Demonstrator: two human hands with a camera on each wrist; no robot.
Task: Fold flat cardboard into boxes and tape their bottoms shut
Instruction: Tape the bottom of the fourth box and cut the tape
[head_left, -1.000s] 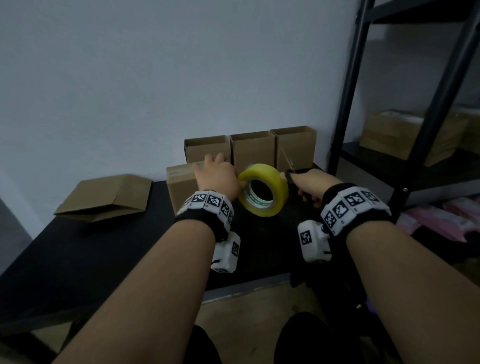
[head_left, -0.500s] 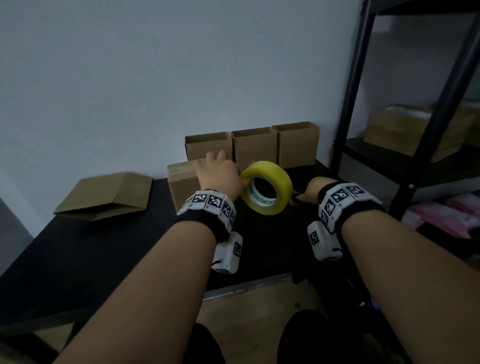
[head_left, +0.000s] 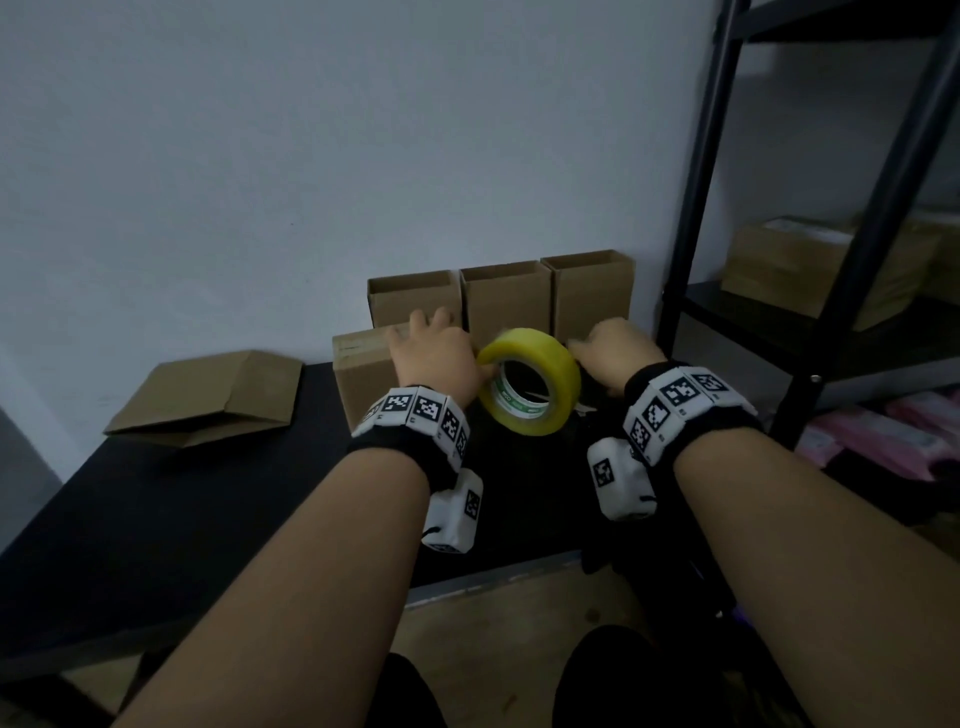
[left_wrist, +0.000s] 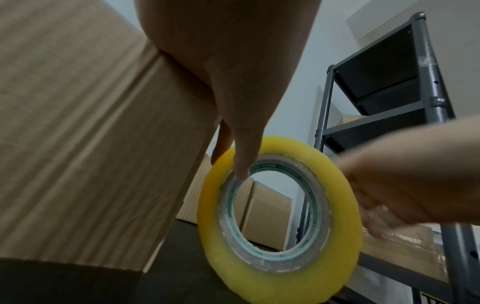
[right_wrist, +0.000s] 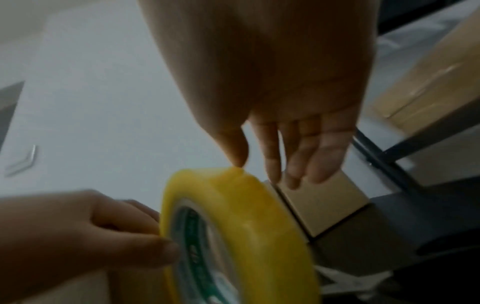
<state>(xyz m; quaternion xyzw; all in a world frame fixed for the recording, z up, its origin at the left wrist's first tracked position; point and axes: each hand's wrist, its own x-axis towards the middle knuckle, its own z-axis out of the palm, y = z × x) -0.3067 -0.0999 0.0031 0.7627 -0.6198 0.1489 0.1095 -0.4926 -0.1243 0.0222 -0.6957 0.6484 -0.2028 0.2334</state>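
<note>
A yellow tape roll (head_left: 550, 364) stands on edge above the black table (head_left: 208, 499). My left hand (head_left: 457, 353) pinches it, thumb on the inner core (left_wrist: 241, 170) and a finger behind. The same hand lies over a folded brown box (head_left: 363, 374) standing to the roll's left. My right hand (head_left: 597, 348) is at the roll's top right. Its thumb tip (right_wrist: 236, 158) touches the roll's (right_wrist: 254, 216) outer face. The other fingers (right_wrist: 293, 164) are straight behind it and hold nothing.
Three open-topped boxes (head_left: 506, 301) stand in a row against the wall behind the roll. A flat cardboard blank (head_left: 208, 395) lies at the table's left. A black metal shelf rack (head_left: 696, 234) with cartons (head_left: 789, 265) stands close on the right.
My right hand held a black-handled tool beside the roll a second ago, dropped low to the table, and has now come up without it to touch the roll's top. The left hand stayed.
</note>
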